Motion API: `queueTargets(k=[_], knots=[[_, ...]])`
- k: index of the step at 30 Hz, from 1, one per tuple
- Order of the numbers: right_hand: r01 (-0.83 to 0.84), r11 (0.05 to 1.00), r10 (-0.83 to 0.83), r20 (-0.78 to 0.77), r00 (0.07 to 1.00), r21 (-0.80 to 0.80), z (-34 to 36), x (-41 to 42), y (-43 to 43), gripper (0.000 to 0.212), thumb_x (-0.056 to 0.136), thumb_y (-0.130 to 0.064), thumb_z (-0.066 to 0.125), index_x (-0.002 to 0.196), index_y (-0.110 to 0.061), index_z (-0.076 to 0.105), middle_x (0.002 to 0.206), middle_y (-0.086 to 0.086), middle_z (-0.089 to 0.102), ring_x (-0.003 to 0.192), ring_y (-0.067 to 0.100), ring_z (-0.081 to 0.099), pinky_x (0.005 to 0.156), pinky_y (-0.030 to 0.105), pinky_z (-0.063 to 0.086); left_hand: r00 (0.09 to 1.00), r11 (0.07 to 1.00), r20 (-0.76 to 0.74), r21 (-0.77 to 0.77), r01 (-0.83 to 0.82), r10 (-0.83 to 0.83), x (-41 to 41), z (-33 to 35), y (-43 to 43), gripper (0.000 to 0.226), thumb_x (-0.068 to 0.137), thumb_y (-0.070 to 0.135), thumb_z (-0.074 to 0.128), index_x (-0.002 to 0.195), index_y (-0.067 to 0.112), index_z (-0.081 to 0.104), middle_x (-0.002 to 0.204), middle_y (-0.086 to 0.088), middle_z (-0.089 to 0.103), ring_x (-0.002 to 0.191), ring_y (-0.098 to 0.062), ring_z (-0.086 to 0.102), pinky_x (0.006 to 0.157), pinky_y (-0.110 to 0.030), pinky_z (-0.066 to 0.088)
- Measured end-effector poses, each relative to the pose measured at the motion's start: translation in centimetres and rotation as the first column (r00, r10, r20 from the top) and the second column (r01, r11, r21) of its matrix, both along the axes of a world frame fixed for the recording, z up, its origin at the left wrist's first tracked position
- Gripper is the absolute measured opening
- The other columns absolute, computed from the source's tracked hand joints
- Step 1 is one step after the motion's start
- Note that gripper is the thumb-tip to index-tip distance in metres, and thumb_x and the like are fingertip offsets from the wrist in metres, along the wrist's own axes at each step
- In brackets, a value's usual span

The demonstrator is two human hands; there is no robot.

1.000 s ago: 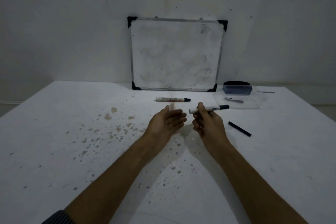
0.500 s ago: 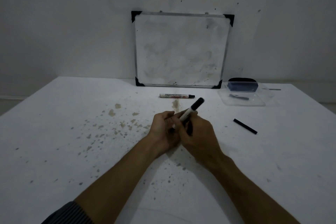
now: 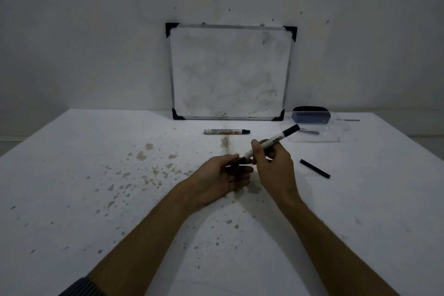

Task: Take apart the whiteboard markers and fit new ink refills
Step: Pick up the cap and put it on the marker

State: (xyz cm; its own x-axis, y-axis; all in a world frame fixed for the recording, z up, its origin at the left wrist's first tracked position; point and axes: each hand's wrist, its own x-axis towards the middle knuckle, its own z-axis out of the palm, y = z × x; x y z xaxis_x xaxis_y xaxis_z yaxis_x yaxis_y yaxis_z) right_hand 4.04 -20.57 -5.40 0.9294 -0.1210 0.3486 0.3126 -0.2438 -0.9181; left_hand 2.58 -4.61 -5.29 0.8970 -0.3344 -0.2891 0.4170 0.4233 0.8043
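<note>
- The right hand (image 3: 271, 163) has its fingers wrapped around the white barrel of a marker (image 3: 271, 143), held tilted above the table (image 3: 72, 199) in front of the whiteboard (image 3: 230, 72), black end pointing up and away toward the tray.
- The left hand (image 3: 221, 179) pinches the marker's near, dark end, fingers closed on it. This looks like the start of pulling or twisting that end off.
- Risk: if that end comes free with a jerk, the hands may fly apart and the loose piece could drop and roll across the table. A steady twist would be safer than a hard tug.
- Risk: the part under the left fingers is mostly hidden, so I cannot tell whether it is a cap, a plug or the tip. If it is the tip, ink could smear the fingers and add to the stained tabletop.
- Risk: squeezing the thin barrel too hard may make the fit tighter, not looser.
- A second marker (image 3: 227, 131) lies flat just in front of the whiteboard's lower edge, untouched.
- A black stick (image 3: 314, 168), probably a refill, lies on the table right of the hands, well forward of the whiteboard.
- A clear plastic tray (image 3: 336, 138) sits beside the whiteboard's lower right corner. In it are a dark eraser (image 3: 311, 117) at the back and a thin dark piece (image 3: 310, 131) that I cannot identify.
</note>
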Motion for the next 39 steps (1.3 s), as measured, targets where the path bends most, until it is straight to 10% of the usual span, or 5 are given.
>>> queueTargets(k=[10,15,24,39], knots=[[-0.002,0.997,-0.015,-0.233,0.972,-0.073,0.6,1.6,-3.7,0.044,0.106,-0.054,0.030,0.100,-0.018,0.055,0.088,0.005,0.069,0.072,0.015,0.064,0.067,0.034,0.052,0.966,0.962,0.253,0.247,-0.116,0.051,0.2,-0.6,-0.2,0.022,0.105,0.010,0.058,0.119,-0.001,0.070,0.076,-0.008,0.069,0.064,-0.019,0.064,0.061,-0.031,0.057],[0.018,0.797,-0.076,-0.070,0.995,-0.604,-0.5,1.3,-5.1,0.045,0.107,-0.046,0.036,0.110,-0.013,0.065,0.088,0.007,0.071,0.077,0.022,0.067,0.069,0.037,0.054,0.853,0.815,0.522,0.487,-0.315,0.017,-0.5,-1.8,-0.7,0.023,0.108,0.025,0.051,0.102,0.031,0.073,0.074,-0.001,0.069,0.062,-0.016,0.058,0.055,-0.029,0.050],[0.096,0.635,-0.072,0.065,0.995,-0.766,-1.4,0.9,-4.4,0.033,0.099,-0.039,0.060,0.124,-0.022,0.072,0.112,0.009,0.068,0.104,0.026,0.058,0.090,0.040,0.046,0.647,0.384,0.688,0.723,-0.574,-0.330,-1.7,-2.1,-1.9,0.014,0.109,0.038,0.046,0.117,0.031,0.055,0.090,0.011,0.072,0.083,-0.005,0.070,0.076,-0.033,0.061],[0.112,0.744,-0.323,-0.208,0.923,-0.659,2.8,4.8,-17.4,0.023,0.093,-0.037,0.066,0.105,-0.019,0.075,0.101,0.001,0.075,0.099,0.023,0.069,0.083,0.029,0.050,0.599,0.415,0.721,0.692,-0.591,-0.349,4.1,4.4,-6.8,0.013,0.099,0.026,0.069,0.110,0.021,0.073,0.100,0.009,0.073,0.091,0.006,0.063,0.071,-0.002,0.042]])
